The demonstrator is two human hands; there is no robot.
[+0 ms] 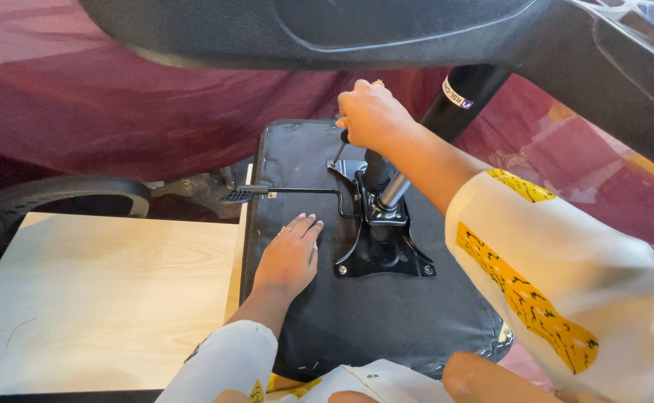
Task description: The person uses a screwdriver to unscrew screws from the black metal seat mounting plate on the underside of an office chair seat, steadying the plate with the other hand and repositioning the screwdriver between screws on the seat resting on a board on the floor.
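Note:
An upturned office chair seat (386,321) lies in front of me, its black fabric underside facing up. A black metal mounting plate (386,257) is screwed to it, with a gas cylinder (390,190) rising from the middle and a long lever with a paddle handle (241,195) reaching left. My left hand (291,257) rests flat on the seat just left of the plate. My right hand (371,116) is closed around a screwdriver (339,149) whose tip meets the plate's far left corner.
A light wooden board (103,298) lies to the left of the seat. A curved black armrest (58,198) sits at its far edge. Dark red cloth (118,112) covers the background. A black chair part (327,30) hangs across the top of the view.

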